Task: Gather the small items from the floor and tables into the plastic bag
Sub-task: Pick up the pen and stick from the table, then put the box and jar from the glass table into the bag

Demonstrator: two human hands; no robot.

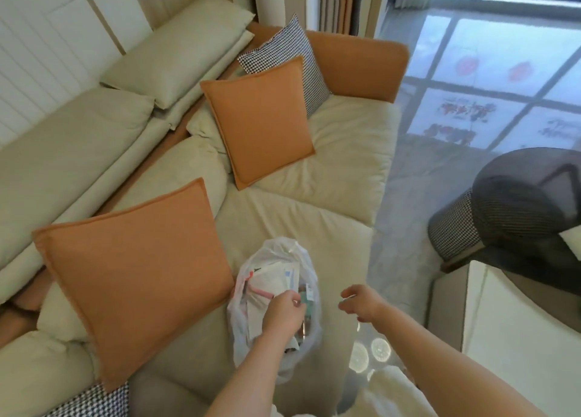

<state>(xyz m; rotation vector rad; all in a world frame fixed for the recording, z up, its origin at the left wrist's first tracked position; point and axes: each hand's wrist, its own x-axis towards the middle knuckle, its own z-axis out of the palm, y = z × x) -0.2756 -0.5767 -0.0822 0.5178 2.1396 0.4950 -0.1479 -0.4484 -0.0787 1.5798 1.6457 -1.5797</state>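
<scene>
A clear plastic bag (276, 294) sits on the cream sofa (330, 178) seat, its mouth open toward the camera and stuffed with papers, packets and a pink strip. The left hand (283, 314) reaches into the bag's opening, fingers (294, 297) curled and pinching at something small among the contents, though exactly which piece they have I cannot tell. The right hand (361, 302) hovers just to the right of the bag, off the sofa's edge and above the grey floor (408, 181), its fingers loosely bent and apart, holding nothing and not touching the bag. A big orange cushion (135, 275) leans just left of the bag, its corner close against the plastic. A second orange cushion (261, 121) stands farther back on the seat, with a houndstooth cushion (283, 49) behind it against the orange armrest. Off to the right, a white counter (515, 322) stands beside a dark rounded chair (518, 203) with houndstooth trim. Bright window light lies in panes across the floor beyond.
</scene>
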